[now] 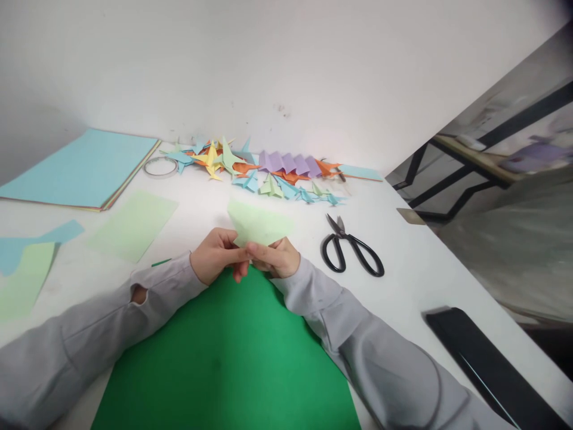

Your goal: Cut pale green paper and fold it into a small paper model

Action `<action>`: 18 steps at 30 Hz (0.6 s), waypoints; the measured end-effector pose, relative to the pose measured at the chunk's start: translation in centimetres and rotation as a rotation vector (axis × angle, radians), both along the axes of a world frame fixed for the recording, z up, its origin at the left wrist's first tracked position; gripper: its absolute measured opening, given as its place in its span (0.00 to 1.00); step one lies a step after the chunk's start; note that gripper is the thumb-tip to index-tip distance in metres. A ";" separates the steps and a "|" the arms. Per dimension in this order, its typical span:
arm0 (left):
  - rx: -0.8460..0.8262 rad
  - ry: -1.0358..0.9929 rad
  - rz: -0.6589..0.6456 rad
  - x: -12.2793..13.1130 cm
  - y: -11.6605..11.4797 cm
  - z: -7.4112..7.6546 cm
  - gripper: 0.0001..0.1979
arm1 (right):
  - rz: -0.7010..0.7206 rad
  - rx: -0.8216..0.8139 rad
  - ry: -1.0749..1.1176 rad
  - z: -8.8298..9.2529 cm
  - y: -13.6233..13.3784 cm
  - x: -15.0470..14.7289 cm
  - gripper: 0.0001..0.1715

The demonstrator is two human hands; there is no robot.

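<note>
A pale green sheet of paper (262,223) is held up over the far end of a dark green sheet (219,352). My left hand (221,255) pinches its near edge, thumb pointing right. My right hand (275,257) grips the same edge from the other side, and the two thumbs meet in the middle. Some fingers are hidden behind the paper. Black-handled scissors (353,245) lie partly open on the table, to the right of my right hand. Another pale green sheet (136,224) lies to the left of my left hand.
Folded paper figures (219,158) and a purple pleated strip (290,163) line the wall. A tape roll (160,167) sits beside a stack of blue-topped paper (85,167). Blue (62,233) and pale green offcuts (27,283) lie left. A long black object (483,364) rests near the right edge.
</note>
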State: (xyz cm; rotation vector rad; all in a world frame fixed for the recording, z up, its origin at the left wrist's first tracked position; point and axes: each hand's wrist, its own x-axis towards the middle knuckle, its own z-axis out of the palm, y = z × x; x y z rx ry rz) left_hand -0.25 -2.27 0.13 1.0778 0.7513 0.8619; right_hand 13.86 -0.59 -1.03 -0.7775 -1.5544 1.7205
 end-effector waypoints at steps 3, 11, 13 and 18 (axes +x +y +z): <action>0.002 -0.004 -0.029 -0.1 0.0 0.0 0.18 | 0.091 -0.047 0.116 0.1 -0.1 0.1 0.24; -0.053 0.013 0.045 0.0 0.1 0.2 0.15 | -0.139 -0.122 0.163 -0.6 0.1 0.1 0.35; -0.081 0.003 0.070 0.1 0.1 0.3 0.13 | -0.195 -0.204 0.206 -0.7 0.4 0.1 0.33; -0.070 0.021 0.068 0.2 0.2 0.3 0.14 | -0.236 -0.245 0.271 -0.8 0.5 0.2 0.32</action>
